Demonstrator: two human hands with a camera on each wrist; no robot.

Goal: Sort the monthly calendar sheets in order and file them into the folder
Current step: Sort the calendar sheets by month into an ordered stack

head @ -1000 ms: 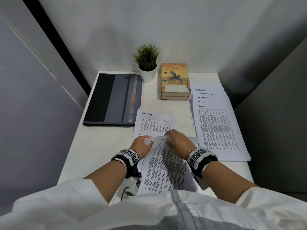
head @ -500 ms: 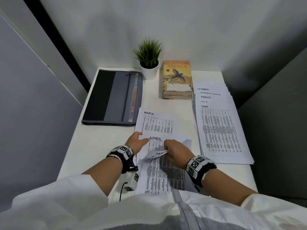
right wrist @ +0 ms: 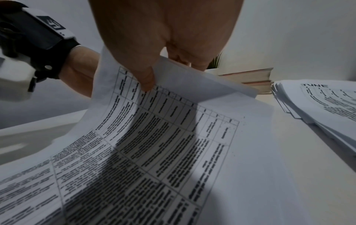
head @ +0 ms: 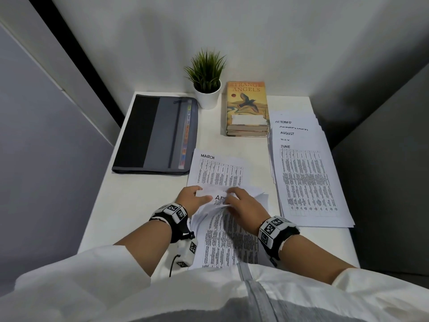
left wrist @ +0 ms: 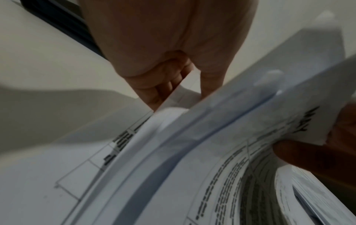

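A small stack of calendar sheets (head: 228, 240) lies at the near middle of the white desk (head: 130, 205), its far ends curled up. My left hand (head: 193, 197) pinches the top left corner of the sheets (left wrist: 192, 121). My right hand (head: 241, 203) pinches the folded-back top edge of the upper sheet (right wrist: 173, 115), baring the heading of the April sheet (head: 220, 197). The March sheet (head: 219, 170) lies flat just beyond. A fanned pile with June on top (head: 306, 182) lies at the right. The dark grey folder (head: 155, 133) lies shut at the far left.
A potted plant (head: 207, 82) and two stacked books (head: 247, 108) stand at the back of the desk. Grey partition walls close in both sides. The desk's left strip in front of the folder shows bare white.
The top sheet's upper edge got folded back toward me, uncovering the April heading. Both hands shifted a little farther up the stack, and the right hand now partly hides that heading.
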